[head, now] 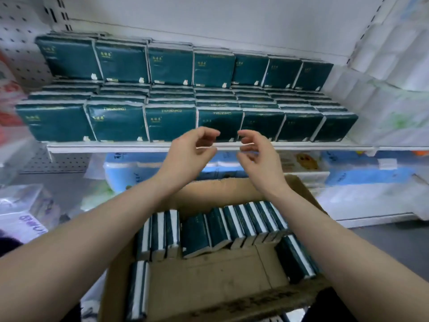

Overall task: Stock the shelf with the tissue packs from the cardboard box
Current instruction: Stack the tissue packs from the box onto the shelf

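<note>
Both empty and slack, our left hand [192,147] and right hand [255,152] hover; tissue packs [232,226] seem light, squashy: we'd clasp broad faces.

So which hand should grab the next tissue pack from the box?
Probably the right hand: it and the left hand are both empty, but the longer row of tissue packs in the cardboard box lies under the right wrist.

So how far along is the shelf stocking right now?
Done: green tissue packs fill the shelf in rows. In hand: nothing; the left hand and right hand hover empty by the shelf edge. Left: about a dozen unshelved packs stand in the cardboard box.
</note>
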Action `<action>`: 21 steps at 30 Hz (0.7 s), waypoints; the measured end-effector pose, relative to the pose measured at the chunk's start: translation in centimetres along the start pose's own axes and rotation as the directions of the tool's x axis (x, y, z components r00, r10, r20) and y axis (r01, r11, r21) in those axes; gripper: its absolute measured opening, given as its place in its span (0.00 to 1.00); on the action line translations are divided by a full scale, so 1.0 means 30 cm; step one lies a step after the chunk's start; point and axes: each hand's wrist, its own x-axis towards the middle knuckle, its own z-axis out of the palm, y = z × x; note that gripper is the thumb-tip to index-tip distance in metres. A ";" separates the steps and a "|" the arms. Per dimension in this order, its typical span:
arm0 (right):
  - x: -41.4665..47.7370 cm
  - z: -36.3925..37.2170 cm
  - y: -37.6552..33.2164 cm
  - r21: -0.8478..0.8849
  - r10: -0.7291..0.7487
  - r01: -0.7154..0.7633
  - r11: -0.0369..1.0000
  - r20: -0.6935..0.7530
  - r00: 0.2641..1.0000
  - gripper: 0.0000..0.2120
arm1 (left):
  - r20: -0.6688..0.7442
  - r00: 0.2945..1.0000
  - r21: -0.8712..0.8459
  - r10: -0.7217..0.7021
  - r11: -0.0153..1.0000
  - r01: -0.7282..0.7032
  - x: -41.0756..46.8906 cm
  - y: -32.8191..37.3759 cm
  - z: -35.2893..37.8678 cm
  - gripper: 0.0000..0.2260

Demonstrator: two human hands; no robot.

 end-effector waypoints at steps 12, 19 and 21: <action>-0.292 0.170 0.249 -0.194 0.386 -0.343 0.919 0.266 0.883 0.16 | 0.348 0.898 0.064 -0.268 0.963 0.262 -0.264 -0.293 0.173 0.17; -0.322 0.232 0.330 -0.449 0.506 -0.342 0.825 0.321 0.801 0.19 | 0.433 0.819 0.237 -0.376 0.924 0.299 -0.308 -0.382 0.270 0.18; -0.326 0.249 0.340 -0.480 0.526 -0.337 0.810 0.339 0.780 0.20 | 0.451 0.796 0.271 -0.404 0.912 0.309 -0.316 -0.403 0.287 0.18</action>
